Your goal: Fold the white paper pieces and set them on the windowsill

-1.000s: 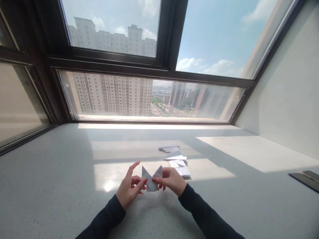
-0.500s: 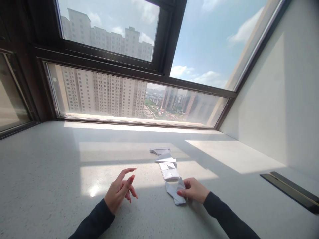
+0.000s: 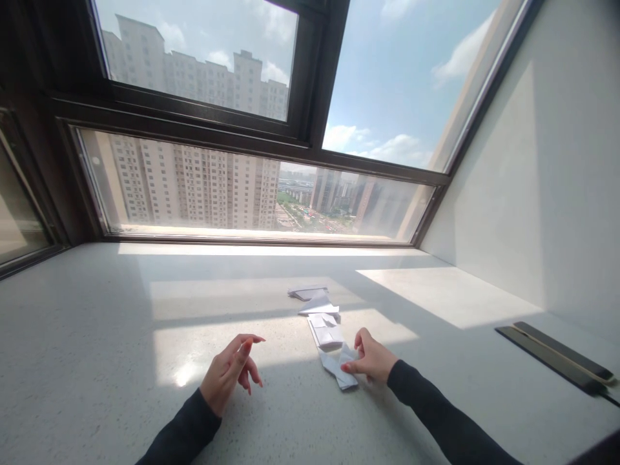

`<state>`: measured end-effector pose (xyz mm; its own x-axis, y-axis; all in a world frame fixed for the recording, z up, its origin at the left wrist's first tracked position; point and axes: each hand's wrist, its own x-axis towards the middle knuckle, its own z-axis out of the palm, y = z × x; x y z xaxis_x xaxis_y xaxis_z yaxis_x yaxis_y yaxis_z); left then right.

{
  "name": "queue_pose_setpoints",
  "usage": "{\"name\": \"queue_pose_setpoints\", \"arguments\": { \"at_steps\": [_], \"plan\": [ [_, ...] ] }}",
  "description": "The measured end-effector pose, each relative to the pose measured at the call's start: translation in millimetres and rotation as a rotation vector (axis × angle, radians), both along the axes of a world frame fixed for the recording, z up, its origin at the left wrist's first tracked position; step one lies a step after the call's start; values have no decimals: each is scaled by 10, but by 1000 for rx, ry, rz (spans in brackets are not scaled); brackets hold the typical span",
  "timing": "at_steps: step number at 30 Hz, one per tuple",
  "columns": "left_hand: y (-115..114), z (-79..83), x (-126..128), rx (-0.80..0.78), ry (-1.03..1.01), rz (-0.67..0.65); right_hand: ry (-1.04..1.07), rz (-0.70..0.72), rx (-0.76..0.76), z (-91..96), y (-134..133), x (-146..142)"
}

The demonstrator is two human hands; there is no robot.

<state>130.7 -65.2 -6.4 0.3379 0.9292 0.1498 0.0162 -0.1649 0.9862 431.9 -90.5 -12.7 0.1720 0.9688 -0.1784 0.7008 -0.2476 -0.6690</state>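
My right hand (image 3: 371, 357) pinches a folded white paper piece (image 3: 340, 372) that lies on the pale stone sill (image 3: 97, 361), thumb and fingers closed on its upper edge. My left hand (image 3: 231, 372) hovers a short way to the left, empty, with the fingers loosely curled and apart. Just beyond the held piece lie other folded white papers: one (image 3: 325, 332) closest to it, another (image 3: 318, 305) behind that, and a flat one (image 3: 307, 292) farthest back. Both arms wear dark sleeves.
A dark flat strip with a pale stick on it (image 3: 557, 357) lies on the sill at the right. A white wall (image 3: 533, 194) rises on the right. Dark-framed windows (image 3: 310, 129) close off the back and left.
Both hands held the folded paper up a second ago. My right hand has since carried it right and down onto the sill beside the other papers; my left hand let go and stays apart.
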Motion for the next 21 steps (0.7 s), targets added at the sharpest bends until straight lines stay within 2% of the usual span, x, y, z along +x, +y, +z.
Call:
{"name": "queue_pose_setpoints", "arguments": {
  "at_steps": [3,7,9,11,14,17,21],
  "plan": [
    [-3,-30,-11,44,27,-4,16,23,14,40,-49,29],
    [-33,-62,-19,202,204,-13,13,37,104,250,-130,-17],
    [-47,-79,-17,317,327,-34,-22,66,185,364,-172,-196],
    [-44,-108,-17,450,460,-81,-52,148,256,422,-197,-507],
    [4,-193,-44,641,704,-147,-78,323,259,363,-167,-1095],
    [93,-295,-111,719,943,-165,-44,514,216,210,-53,-1561],
    [199,-357,-203,667,1097,-169,-11,579,199,59,140,-1762]
  ]
}}
